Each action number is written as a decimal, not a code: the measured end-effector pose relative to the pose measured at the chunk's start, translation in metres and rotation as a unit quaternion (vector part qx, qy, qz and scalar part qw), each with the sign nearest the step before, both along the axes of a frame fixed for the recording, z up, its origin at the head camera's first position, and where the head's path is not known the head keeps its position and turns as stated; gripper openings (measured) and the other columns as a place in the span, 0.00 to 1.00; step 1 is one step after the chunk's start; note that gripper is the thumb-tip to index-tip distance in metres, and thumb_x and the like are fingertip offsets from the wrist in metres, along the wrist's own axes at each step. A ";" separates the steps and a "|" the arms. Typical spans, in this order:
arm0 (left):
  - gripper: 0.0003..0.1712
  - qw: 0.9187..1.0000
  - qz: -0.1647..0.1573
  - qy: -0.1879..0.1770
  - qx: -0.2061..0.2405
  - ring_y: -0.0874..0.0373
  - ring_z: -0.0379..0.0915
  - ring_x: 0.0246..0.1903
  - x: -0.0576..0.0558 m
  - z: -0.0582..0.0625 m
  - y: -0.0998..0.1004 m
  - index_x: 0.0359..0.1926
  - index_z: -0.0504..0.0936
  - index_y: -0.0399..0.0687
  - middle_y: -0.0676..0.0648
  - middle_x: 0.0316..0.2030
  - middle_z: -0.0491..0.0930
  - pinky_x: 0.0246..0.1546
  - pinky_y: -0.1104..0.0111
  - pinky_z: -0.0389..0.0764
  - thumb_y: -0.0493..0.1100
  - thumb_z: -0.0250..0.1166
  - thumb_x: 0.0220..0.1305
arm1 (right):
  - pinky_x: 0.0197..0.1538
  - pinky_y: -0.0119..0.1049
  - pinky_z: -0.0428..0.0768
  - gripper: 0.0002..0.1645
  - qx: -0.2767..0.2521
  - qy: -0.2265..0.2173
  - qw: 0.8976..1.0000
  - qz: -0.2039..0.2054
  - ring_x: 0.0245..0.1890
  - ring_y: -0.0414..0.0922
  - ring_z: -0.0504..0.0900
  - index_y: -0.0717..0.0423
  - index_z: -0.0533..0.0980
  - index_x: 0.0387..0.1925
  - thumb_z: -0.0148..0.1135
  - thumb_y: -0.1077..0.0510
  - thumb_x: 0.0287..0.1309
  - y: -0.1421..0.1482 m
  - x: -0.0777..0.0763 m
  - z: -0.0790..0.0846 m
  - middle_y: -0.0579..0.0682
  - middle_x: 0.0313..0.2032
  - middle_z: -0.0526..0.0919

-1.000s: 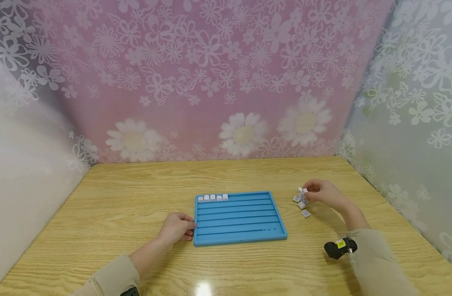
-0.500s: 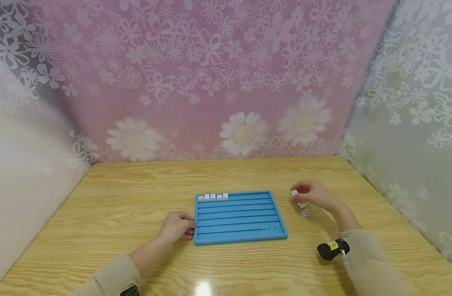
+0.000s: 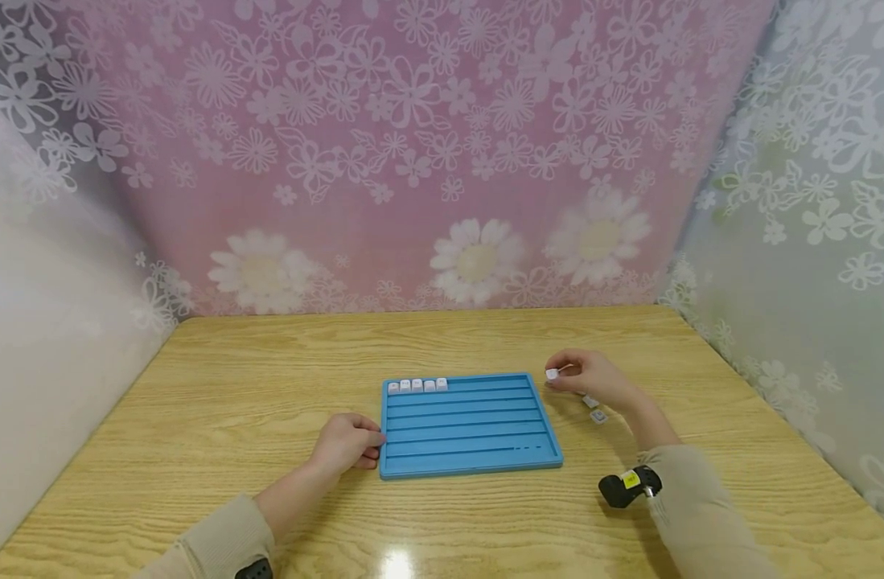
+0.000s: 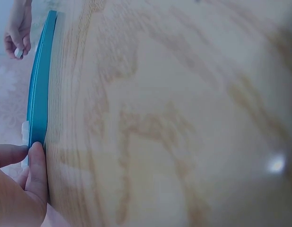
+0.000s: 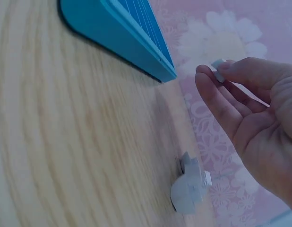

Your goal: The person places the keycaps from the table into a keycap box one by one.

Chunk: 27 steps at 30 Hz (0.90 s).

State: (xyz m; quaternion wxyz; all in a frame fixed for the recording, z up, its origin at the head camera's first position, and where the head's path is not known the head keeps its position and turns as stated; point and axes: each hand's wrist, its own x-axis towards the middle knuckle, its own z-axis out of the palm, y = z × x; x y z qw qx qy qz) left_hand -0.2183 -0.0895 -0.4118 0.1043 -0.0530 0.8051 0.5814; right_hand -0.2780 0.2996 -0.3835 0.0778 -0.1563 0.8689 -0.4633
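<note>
A blue tray (image 3: 456,465) with several ridged rows lies on the table. Several white keycaps (image 3: 416,386) stand side by side at the left end of its top row. My left hand (image 3: 343,444) holds the tray's left edge; in the left wrist view its thumb and fingertips (image 4: 38,153) meet the rim. Just off the tray's upper right corner, my right hand (image 3: 592,379) pinches one white keycap (image 3: 552,375) between thumb and fingers, raised above the table. The right wrist view also shows this keycap (image 5: 219,71) at the fingertips.
Loose keycaps (image 3: 598,416) lie on the wooden table (image 3: 268,354) right of the tray, partly hidden by my right hand. From the right wrist they form a small cluster (image 5: 189,189). Flowered cloth walls (image 3: 478,161) enclose the table's back and sides.
My right hand has picked a keycap from the loose pile and carried it left towards the tray. The left hand stays at the tray's edge.
</note>
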 end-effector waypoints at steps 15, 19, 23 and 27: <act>0.07 1.000 0.004 0.003 0.004 0.58 0.71 0.19 0.000 -0.001 0.000 0.35 0.77 0.29 0.43 0.21 0.75 0.22 0.68 0.81 0.31 0.62 0.55 | 0.42 0.40 0.79 0.22 0.010 0.046 0.999 0.010 0.40 0.48 0.75 0.68 0.73 0.49 0.63 0.57 0.57 -0.039 -0.007 0.005 0.55 0.40 0.78; 0.07 1.000 0.007 0.002 0.004 0.58 0.71 0.19 -0.001 -0.001 0.000 0.35 0.77 0.29 0.43 0.21 0.75 0.22 0.68 0.81 0.31 0.62 0.55 | 0.42 0.40 0.79 0.19 0.002 0.039 0.999 0.008 0.39 0.47 0.77 0.67 0.74 0.47 0.63 0.59 0.57 -0.049 -0.011 0.004 0.54 0.38 0.79; 0.07 1.000 0.005 0.000 0.004 0.58 0.71 0.19 -0.001 0.000 0.000 0.35 0.77 0.29 0.43 0.21 0.75 0.22 0.68 0.81 0.31 0.62 0.55 | 0.41 0.38 0.78 0.16 0.007 0.041 0.999 0.007 0.38 0.46 0.76 0.64 0.76 0.45 0.63 0.59 0.56 -0.059 -0.015 0.003 0.53 0.37 0.79; 0.07 1.000 0.005 -0.001 0.004 0.58 0.71 0.19 -0.001 0.000 0.001 0.35 0.77 0.29 0.43 0.21 0.75 0.22 0.68 0.81 0.31 0.62 0.56 | 0.41 0.36 0.77 0.16 0.006 0.047 0.999 0.007 0.37 0.45 0.76 0.64 0.76 0.44 0.64 0.59 0.55 -0.068 -0.018 0.002 0.52 0.36 0.79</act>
